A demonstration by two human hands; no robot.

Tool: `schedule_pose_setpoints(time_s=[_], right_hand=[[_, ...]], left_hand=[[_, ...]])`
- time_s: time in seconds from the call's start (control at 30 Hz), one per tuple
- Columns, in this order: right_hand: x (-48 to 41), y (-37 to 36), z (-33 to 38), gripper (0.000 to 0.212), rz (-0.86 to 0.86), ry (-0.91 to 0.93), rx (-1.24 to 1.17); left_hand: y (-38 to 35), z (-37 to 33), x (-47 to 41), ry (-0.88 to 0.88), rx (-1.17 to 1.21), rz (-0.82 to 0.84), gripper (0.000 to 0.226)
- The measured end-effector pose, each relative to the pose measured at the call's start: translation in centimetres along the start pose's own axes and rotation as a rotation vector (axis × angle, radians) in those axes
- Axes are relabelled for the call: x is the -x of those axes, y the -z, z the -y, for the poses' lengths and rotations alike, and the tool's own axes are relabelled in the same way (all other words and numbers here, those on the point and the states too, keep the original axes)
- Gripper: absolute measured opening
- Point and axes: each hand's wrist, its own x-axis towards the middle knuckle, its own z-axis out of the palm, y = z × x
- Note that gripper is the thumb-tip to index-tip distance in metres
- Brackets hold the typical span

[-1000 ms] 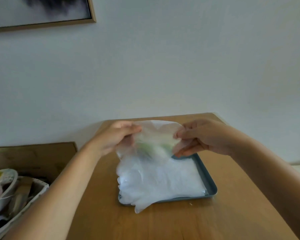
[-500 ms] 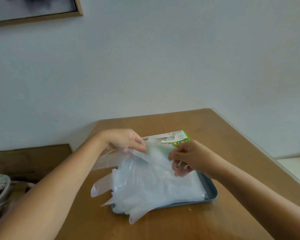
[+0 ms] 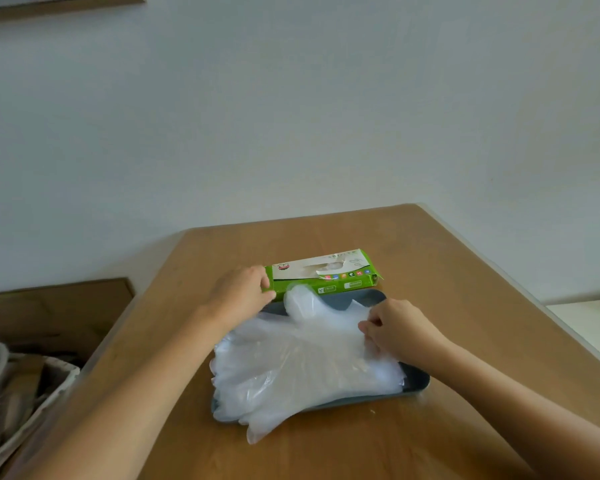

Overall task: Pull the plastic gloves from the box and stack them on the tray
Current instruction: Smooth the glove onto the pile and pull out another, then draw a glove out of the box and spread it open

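Observation:
A green and white glove box (image 3: pixel 323 275) lies on the wooden table (image 3: pixel 465 271), just behind a grey-blue tray (image 3: pixel 417 383). A stack of clear plastic gloves (image 3: pixel 302 365) covers the tray, and their fingers hang over its front-left edge. My left hand (image 3: pixel 243 294) grips the left end of the box. My right hand (image 3: pixel 395 329) pinches the cuff edge of the top glove over the tray's right side. A bit of glove shows in the box's slot.
A basket of clutter (image 3: pixel 32 393) sits low at the left, beside a lower wooden surface (image 3: pixel 49 313). The table's right edge runs diagonally next to a white surface (image 3: pixel 586 323). A picture frame (image 3: pixel 63 5) hangs on the wall at the top left.
The glove held up in both hands has come down onto the stack. My left hand has let go of it and moved to the box. My right hand moved right along the glove's edge.

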Motion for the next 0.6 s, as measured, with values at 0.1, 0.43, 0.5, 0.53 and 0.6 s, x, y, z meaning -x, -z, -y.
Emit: schedule_pose_setpoints(time_s=[0.1, 0.43, 0.5, 0.53, 0.6], right_hand=[[-0.1, -0.5, -0.2, 0.032, -0.030, 0.000, 0.006], [0.5, -0.3, 0.1, 0.023, -0.115, 0.018, 0.117], [0.9, -0.2, 0.2, 0.032, -0.258, 0.094, 0.188], [1.0, -0.2, 0.3, 0.040, -0.339, 0.183, 0.178], [1.3, -0.1, 0.6, 0.047, -0.360, 0.401, 0.096]], left_hand=[[0.0, -2.2, 2.4, -0.082, 0.077, -0.202, 0.013], [-4.6, -3.7, 6.4, -0.444, -0.102, 0.250, 0.063], [-4.6, -3.5, 5.9, -0.446, -0.132, 0.303, 0.067], [-4.7, -3.4, 5.8, -0.442, -0.149, 0.326, 0.069], [-4.9, -3.2, 5.7, -0.423, -0.175, 0.363, 0.072]])
